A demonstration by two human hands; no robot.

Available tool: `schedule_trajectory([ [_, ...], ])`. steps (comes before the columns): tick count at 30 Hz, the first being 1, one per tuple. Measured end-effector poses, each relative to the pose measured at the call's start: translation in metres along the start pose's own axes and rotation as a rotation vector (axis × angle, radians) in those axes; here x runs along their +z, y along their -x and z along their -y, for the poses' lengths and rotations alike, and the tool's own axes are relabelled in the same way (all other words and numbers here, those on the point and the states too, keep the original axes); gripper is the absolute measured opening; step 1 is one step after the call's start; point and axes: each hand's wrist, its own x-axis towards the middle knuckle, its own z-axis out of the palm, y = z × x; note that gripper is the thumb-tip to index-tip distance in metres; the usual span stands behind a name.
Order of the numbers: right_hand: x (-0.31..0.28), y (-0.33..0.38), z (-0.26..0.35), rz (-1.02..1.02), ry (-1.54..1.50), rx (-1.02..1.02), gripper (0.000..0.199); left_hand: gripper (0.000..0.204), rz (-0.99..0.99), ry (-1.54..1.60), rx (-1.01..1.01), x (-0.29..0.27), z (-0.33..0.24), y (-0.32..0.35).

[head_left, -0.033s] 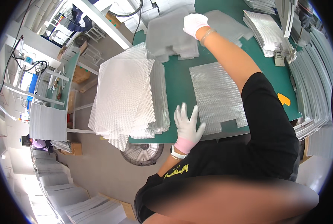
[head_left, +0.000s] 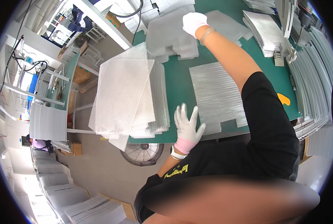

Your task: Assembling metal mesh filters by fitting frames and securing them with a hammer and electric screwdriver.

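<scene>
My left hand [head_left: 188, 128], in a white glove with a pink cuff, lies with fingers spread at the front of the green table [head_left: 179, 80]. Close to its thumb is a ribbed translucent sheet [head_left: 215, 97] with a notched near edge. To its left rises an uneven stack of white mesh-textured sheets [head_left: 125, 89]. My right arm reaches far across to a stack of cloudy translucent sheets [head_left: 166, 33]. There my gloved right hand [head_left: 194, 24] is closed at the stack's right edge; what its fingers hold, if anything, is hidden.
More cloudy sheets [head_left: 226, 24] lie right of my right hand. Farther right are a stack of silvery sheets [head_left: 263, 31], a yellow handheld tool [head_left: 284, 99] and upright panels [head_left: 316, 74]. A round fan [head_left: 142, 154] stands on the floor below the table's left corner.
</scene>
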Motion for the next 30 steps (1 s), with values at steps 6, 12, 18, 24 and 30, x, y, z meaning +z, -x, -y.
schedule_trajectory([
  [6, -0.008, -0.013, 0.011, -0.096, -0.336, 0.058, 0.028, 0.078, -0.097, 0.058, -0.036, 0.004, 0.000, 0.020],
  [12, -0.003, -0.053, -0.052, -0.425, -1.364, -0.113, 0.037, 0.078, -0.128, 0.134, 0.001, 0.001, 0.001, 0.031],
  [18, -0.062, 0.069, -0.079, -0.317, -2.162, -0.193, 0.047, 0.056, -0.046, 0.644, -0.094, -0.005, 0.002, 0.032],
  [24, -0.016, 0.276, -0.133, -0.217, -2.028, 0.004, 0.061, 0.081, -0.140, 1.738, -0.103, -0.017, 0.003, -0.007],
  [30, -0.018, 0.404, -0.105, -0.122, -1.395, 0.249, 0.081, 0.068, -0.149, 0.798, -0.488, -0.013, -0.039, -0.021],
])
